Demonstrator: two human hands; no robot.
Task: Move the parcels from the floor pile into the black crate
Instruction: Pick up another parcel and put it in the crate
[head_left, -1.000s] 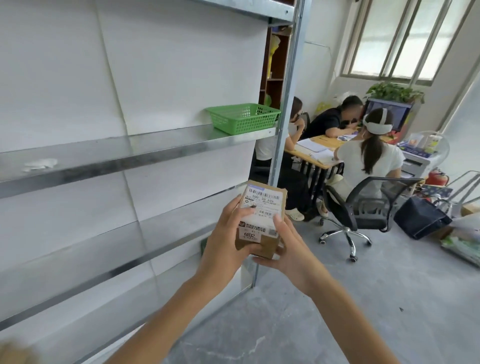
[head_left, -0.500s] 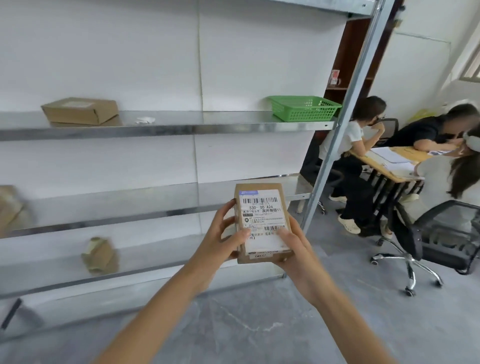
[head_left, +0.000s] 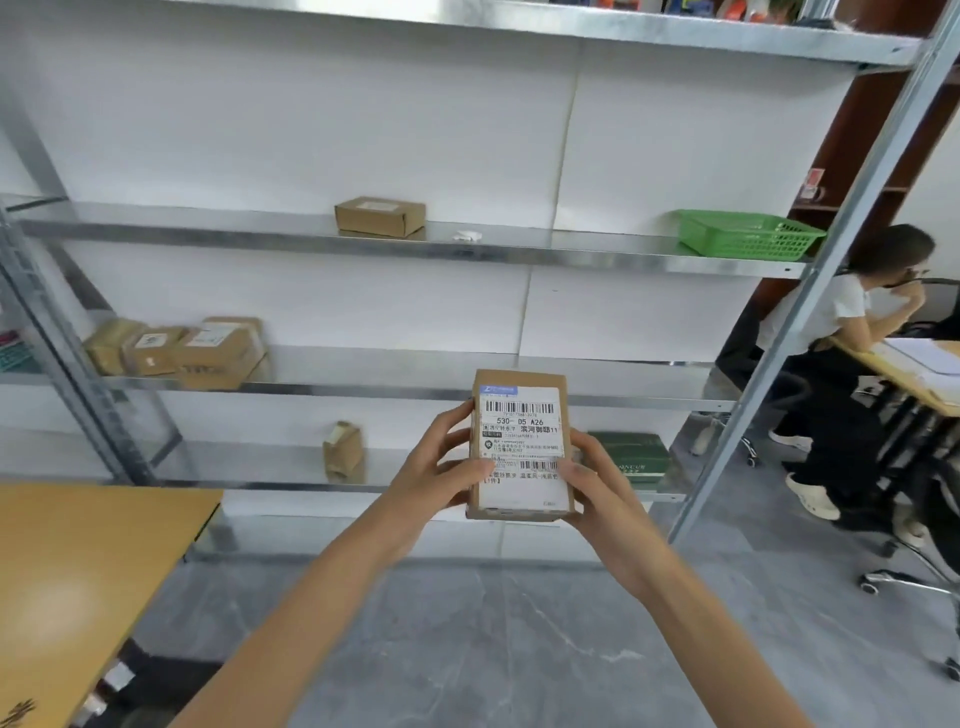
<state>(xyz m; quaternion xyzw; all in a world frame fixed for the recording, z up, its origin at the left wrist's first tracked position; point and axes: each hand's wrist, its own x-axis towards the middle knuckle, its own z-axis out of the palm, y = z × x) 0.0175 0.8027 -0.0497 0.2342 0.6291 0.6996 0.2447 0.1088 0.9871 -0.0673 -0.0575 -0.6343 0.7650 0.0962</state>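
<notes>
— What's different?
— The parcel (head_left: 519, 447) was tilted. Now the left hand (head_left: 441, 467) and right hand (head_left: 597, 488) hold it upright, label square on.
— Anything else?
— Shelved boxes (head_left: 176, 351) and a wooden worktop (head_left: 78, 571) have come into view left of the left hand.

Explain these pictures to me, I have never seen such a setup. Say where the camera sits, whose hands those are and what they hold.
No machine here: a person wears one wide-angle camera on the head, looking forward and down, so the arms reaching in are their own. The left hand and right hand grip a small cardboard parcel by its sides, its shipping label facing the camera. Behind stands a metal shelf rack with cardboard boxes and a green basket. No black crate is in view.
</notes>
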